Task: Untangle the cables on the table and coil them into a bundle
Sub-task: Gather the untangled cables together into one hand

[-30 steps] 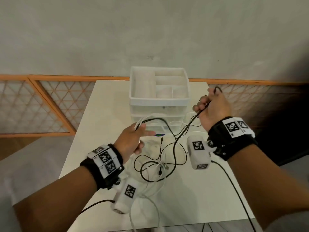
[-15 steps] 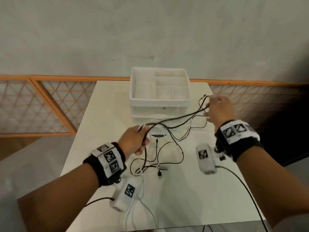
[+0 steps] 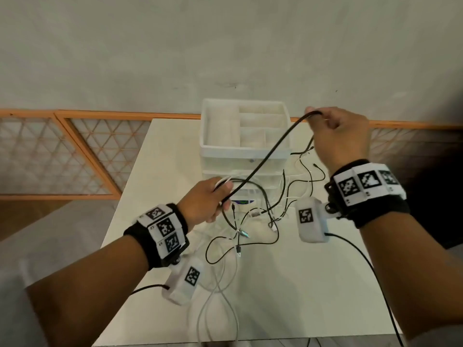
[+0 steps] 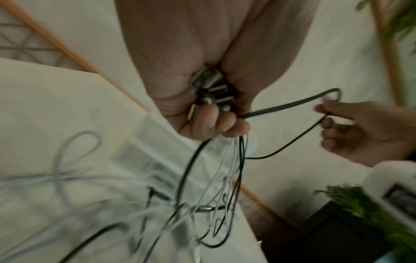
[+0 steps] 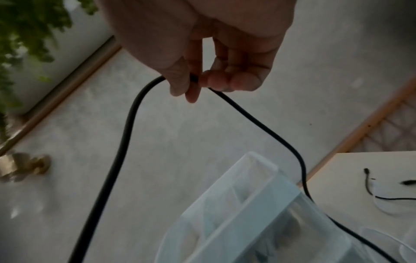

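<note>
Plain grey wall behind a white table [image 3: 160,171]. The left hand [image 3: 204,200], low over the table, has its grip closed on a bunch of cable ends [image 4: 209,90]; more tangled cables [image 3: 240,231] lie below. A thick black cable [image 3: 263,159] runs up past the white drawer organizer [image 3: 244,149] to the right hand [image 3: 338,139], now raised higher than half a second ago, pinching it. No readable writing.

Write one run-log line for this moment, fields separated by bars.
left hand: grips cable ends | right hand: pinches black cable, raised | tangle on table | stage: untangling
</note>
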Demonstrator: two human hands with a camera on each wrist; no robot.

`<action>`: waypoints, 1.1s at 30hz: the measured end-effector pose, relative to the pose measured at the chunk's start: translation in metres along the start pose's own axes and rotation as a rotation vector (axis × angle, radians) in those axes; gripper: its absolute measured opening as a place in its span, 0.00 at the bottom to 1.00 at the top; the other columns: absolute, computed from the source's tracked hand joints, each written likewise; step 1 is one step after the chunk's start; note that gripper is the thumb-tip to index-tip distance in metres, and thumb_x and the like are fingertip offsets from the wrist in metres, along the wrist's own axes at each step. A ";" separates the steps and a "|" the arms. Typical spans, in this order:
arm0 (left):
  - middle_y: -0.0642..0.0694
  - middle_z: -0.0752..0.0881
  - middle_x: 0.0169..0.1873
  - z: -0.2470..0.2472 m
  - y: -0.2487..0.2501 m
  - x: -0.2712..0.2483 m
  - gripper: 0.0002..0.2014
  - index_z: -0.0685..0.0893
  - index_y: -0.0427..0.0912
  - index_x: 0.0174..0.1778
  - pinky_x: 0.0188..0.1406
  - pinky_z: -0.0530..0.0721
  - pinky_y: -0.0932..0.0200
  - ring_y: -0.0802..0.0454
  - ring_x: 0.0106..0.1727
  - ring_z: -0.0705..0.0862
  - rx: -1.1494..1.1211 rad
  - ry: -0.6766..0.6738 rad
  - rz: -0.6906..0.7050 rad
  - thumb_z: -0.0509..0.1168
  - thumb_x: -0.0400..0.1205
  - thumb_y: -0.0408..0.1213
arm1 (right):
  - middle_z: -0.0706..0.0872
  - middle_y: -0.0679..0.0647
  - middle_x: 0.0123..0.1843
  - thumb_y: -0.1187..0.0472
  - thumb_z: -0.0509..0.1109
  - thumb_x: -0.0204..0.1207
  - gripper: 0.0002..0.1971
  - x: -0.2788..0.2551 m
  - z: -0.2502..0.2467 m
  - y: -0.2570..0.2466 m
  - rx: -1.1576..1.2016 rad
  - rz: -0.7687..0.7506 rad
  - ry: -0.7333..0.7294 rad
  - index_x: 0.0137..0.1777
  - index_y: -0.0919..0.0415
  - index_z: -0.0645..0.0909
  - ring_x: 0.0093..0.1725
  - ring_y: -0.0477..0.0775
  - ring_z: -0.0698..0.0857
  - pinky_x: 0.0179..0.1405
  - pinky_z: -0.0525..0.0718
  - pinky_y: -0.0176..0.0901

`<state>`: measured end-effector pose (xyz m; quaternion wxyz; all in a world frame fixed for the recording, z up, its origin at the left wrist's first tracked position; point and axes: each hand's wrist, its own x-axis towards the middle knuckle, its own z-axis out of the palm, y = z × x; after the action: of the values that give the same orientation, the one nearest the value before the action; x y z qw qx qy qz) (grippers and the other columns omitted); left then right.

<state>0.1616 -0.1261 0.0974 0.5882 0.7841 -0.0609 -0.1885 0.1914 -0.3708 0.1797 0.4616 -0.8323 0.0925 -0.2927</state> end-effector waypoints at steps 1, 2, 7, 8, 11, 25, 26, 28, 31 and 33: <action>0.47 0.80 0.26 -0.003 -0.012 -0.001 0.15 0.76 0.42 0.40 0.19 0.68 0.61 0.52 0.23 0.69 0.009 0.032 -0.027 0.57 0.89 0.46 | 0.85 0.43 0.31 0.37 0.70 0.76 0.16 0.007 -0.003 0.008 -0.015 0.051 0.036 0.44 0.47 0.89 0.31 0.43 0.83 0.38 0.81 0.39; 0.47 0.79 0.26 -0.006 -0.022 -0.001 0.15 0.75 0.43 0.38 0.20 0.69 0.60 0.52 0.24 0.70 0.015 0.072 -0.048 0.57 0.89 0.45 | 0.88 0.46 0.35 0.29 0.66 0.73 0.20 0.013 -0.004 0.016 -0.049 0.106 0.043 0.40 0.44 0.87 0.37 0.49 0.87 0.44 0.86 0.45; 0.49 0.80 0.25 -0.023 -0.058 0.003 0.17 0.77 0.43 0.36 0.25 0.74 0.60 0.49 0.30 0.75 0.056 0.189 -0.096 0.57 0.89 0.45 | 0.91 0.49 0.44 0.30 0.56 0.78 0.21 0.014 0.001 0.038 -0.063 0.281 -0.056 0.47 0.43 0.83 0.39 0.57 0.92 0.51 0.90 0.62; 0.49 0.81 0.25 -0.026 -0.064 0.003 0.18 0.77 0.42 0.36 0.26 0.73 0.59 0.46 0.32 0.77 0.060 0.193 -0.101 0.56 0.89 0.46 | 0.90 0.49 0.45 0.35 0.57 0.81 0.20 0.014 0.000 0.037 -0.036 0.278 -0.058 0.53 0.47 0.83 0.38 0.55 0.92 0.48 0.91 0.60; 0.51 0.83 0.25 -0.028 -0.074 0.000 0.16 0.78 0.42 0.39 0.31 0.76 0.56 0.44 0.34 0.79 -0.009 0.207 -0.133 0.57 0.89 0.47 | 0.89 0.48 0.52 0.43 0.57 0.85 0.17 0.022 -0.005 0.028 0.127 0.207 -0.008 0.62 0.50 0.80 0.37 0.51 0.91 0.35 0.88 0.48; 0.49 0.74 0.25 -0.037 -0.004 0.010 0.14 0.75 0.44 0.40 0.38 0.76 0.54 0.56 0.28 0.81 -0.068 0.286 -0.026 0.56 0.89 0.47 | 0.90 0.57 0.50 0.47 0.63 0.83 0.13 -0.031 0.001 0.144 -0.449 0.545 -0.471 0.55 0.54 0.83 0.39 0.61 0.93 0.44 0.91 0.52; 0.49 0.74 0.25 -0.037 -0.003 0.010 0.14 0.75 0.45 0.40 0.36 0.74 0.56 0.57 0.26 0.81 -0.058 0.273 -0.035 0.56 0.89 0.46 | 0.90 0.57 0.46 0.46 0.64 0.82 0.15 -0.033 0.001 0.144 -0.444 0.581 -0.489 0.54 0.56 0.84 0.39 0.61 0.93 0.45 0.92 0.55; 0.48 0.73 0.25 -0.034 0.001 0.010 0.14 0.75 0.43 0.39 0.29 0.73 0.62 0.55 0.25 0.77 -0.061 0.250 -0.043 0.57 0.89 0.44 | 0.92 0.56 0.44 0.48 0.67 0.79 0.12 -0.030 0.001 0.141 -0.395 0.530 -0.448 0.52 0.53 0.86 0.40 0.61 0.92 0.51 0.91 0.62; 0.50 0.73 0.24 -0.030 0.001 0.009 0.14 0.75 0.42 0.39 0.27 0.70 0.64 0.53 0.25 0.72 -0.076 0.204 -0.065 0.57 0.89 0.43 | 0.88 0.50 0.62 0.49 0.72 0.69 0.20 -0.013 -0.004 0.124 -0.247 0.386 -0.345 0.62 0.45 0.80 0.54 0.62 0.90 0.59 0.87 0.67; 0.52 0.74 0.23 -0.028 -0.002 0.008 0.14 0.76 0.43 0.39 0.31 0.69 0.57 0.54 0.25 0.72 -0.133 0.205 -0.086 0.58 0.89 0.44 | 0.77 0.50 0.77 0.55 0.72 0.68 0.34 -0.006 -0.007 0.107 -0.281 0.304 -0.396 0.76 0.42 0.70 0.69 0.63 0.82 0.70 0.80 0.63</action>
<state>0.1789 -0.1031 0.1006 0.6335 0.7604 0.0459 -0.1358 0.1952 -0.4328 0.0920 0.3893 -0.9057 0.1638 -0.0362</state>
